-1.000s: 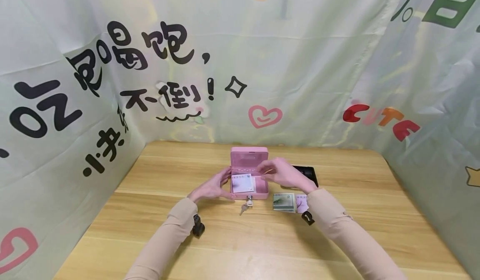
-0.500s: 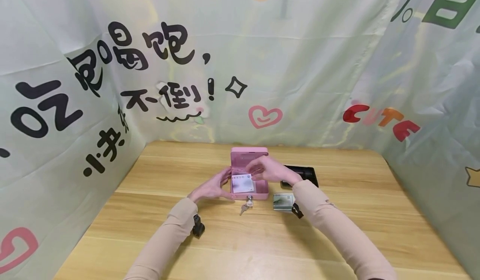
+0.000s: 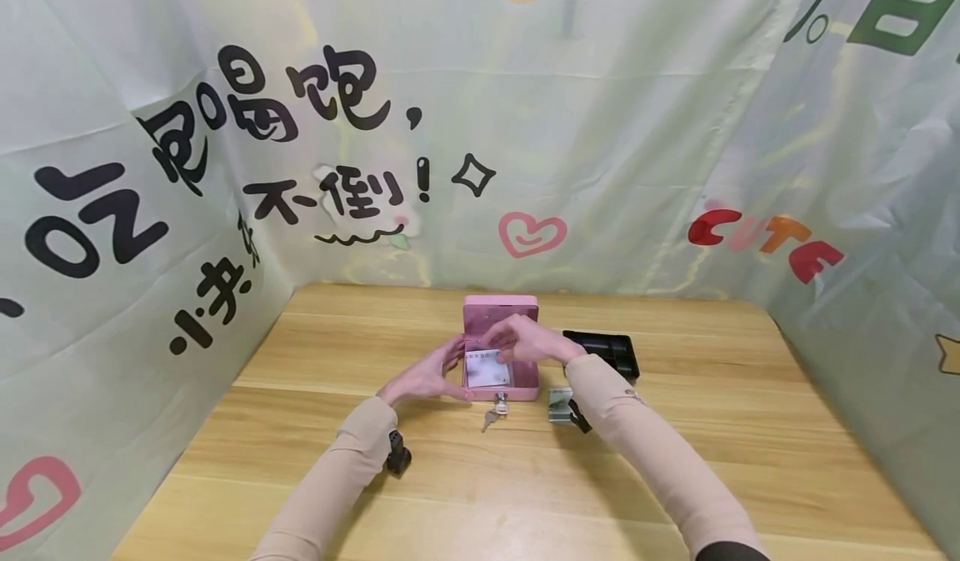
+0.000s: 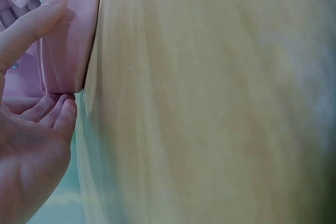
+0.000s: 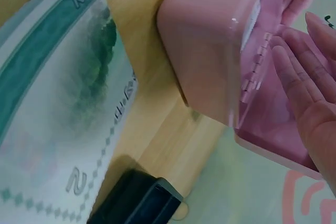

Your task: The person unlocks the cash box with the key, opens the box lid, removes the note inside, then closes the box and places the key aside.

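A pink metal cash box (image 3: 521,393) stands on the table with its lid raised. Inside at the left lies a small stack of pale purple banknotes (image 3: 483,371). My left hand (image 3: 429,377) holds the box's left end; in the left wrist view its thumb lies on the front wall and the fingers touch the side. Above the open box is my right hand (image 3: 531,340), with relaxed, fairly straight fingers and nothing seen between them in the right wrist view. From the front hangs a small padlock (image 3: 501,406) with keys (image 3: 490,418).
Right of the box, green banknotes (image 3: 558,407) lie on the wooden table (image 3: 450,478), partly hidden by the right wrist. Behind them sits a black compartment tray (image 3: 624,359). A printed cloth (image 3: 615,169) surrounds the back and sides of the table.
My right hand has moved left over the box, from its right side to above the purple banknotes. More of the black tray shows. The left hand keeps its place on the box.
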{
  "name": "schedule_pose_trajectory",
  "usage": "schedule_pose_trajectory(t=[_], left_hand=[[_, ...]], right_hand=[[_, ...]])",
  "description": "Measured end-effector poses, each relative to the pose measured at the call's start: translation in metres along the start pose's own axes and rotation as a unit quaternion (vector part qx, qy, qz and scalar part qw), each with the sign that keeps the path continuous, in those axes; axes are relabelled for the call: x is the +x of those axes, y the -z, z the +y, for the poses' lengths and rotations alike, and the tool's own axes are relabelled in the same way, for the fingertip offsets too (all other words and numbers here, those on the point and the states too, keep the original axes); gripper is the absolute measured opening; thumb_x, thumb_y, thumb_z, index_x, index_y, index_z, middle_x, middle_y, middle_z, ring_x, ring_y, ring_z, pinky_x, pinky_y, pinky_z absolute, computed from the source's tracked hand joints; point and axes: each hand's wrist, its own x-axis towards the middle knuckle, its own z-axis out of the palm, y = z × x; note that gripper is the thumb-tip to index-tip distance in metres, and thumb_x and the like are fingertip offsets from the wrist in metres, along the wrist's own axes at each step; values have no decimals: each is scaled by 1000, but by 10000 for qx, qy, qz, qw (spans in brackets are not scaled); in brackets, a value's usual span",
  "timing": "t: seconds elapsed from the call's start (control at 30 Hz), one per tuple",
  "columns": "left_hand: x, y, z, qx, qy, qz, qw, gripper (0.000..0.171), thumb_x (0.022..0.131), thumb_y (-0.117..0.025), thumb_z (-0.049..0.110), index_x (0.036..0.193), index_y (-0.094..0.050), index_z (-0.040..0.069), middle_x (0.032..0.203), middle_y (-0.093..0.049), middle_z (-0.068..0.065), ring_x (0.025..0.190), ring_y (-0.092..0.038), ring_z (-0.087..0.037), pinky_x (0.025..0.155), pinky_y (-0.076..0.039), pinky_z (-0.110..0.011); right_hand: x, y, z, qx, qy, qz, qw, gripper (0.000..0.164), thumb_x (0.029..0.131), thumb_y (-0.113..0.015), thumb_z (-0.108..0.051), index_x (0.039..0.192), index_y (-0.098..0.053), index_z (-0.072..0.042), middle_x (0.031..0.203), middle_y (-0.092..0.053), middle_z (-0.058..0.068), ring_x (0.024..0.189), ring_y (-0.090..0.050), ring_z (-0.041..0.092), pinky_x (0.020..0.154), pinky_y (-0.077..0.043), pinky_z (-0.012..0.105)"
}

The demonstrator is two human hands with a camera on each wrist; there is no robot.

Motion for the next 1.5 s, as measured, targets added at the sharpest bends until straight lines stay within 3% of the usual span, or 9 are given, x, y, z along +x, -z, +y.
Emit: schedule_pose_trajectory(t=[0.27, 0.7, 0.9, 1.13, 1.5], left_hand=[[-1, 0, 5, 58, 18, -30, 10000, 113, 76, -78, -6, 158, 0, -8, 166, -9, -29, 153, -18, -46, 130, -16, -54], [2, 0, 7, 168, -57, -28, 9998, 111, 74, -80, -6, 159, -7, -4, 167, -14, -26, 154, -19, -44, 130, -16, -54], [1, 0, 6, 137, -4, -22, 9999, 112, 75, -79, -6, 159, -6, -3, 167, -14, -25, 154, -19, -43, 130, -17, -54], [0, -1, 6, 166, -67, -40, 9998, 112, 75, -79, -6, 158, -4, -6, 166, -13, -28, 153, -19, -45, 130, -17, -55], [0, -2, 3, 79, -4, 32, 10000, 112, 76, -79, -5, 159, -5, -5, 167, -13, -26, 154, -20, -43, 130, -17, -53]], right_hand=[[9, -9, 11, -204, -92, -61, 9997, 34, 86, -70, 8, 120, -66, 7, 129, -68, 24, 125, -63, 38, 109, -54, 44], [13, -14, 17, -544, -128, -103, 9984, 33, 84, -71, 8, 117, -69, 3, 122, -72, 20, 116, -68, 33, 102, -59, 37], [12, -13, 14, -471, -149, 58, 9988, 35, 84, -71, 9, 118, -68, 5, 121, -71, 22, 116, -68, 34, 101, -59, 39], [12, -16, 13, -899, -342, 176, 9952, 35, 84, -72, 5, 119, -70, -2, 120, -73, 16, 115, -69, 30, 101, -59, 40], [15, -18, 18, -482, -302, 258, 9980, 34, 82, -70, 11, 115, -70, 4, 112, -75, 18, 106, -72, 30, 95, -62, 35]])
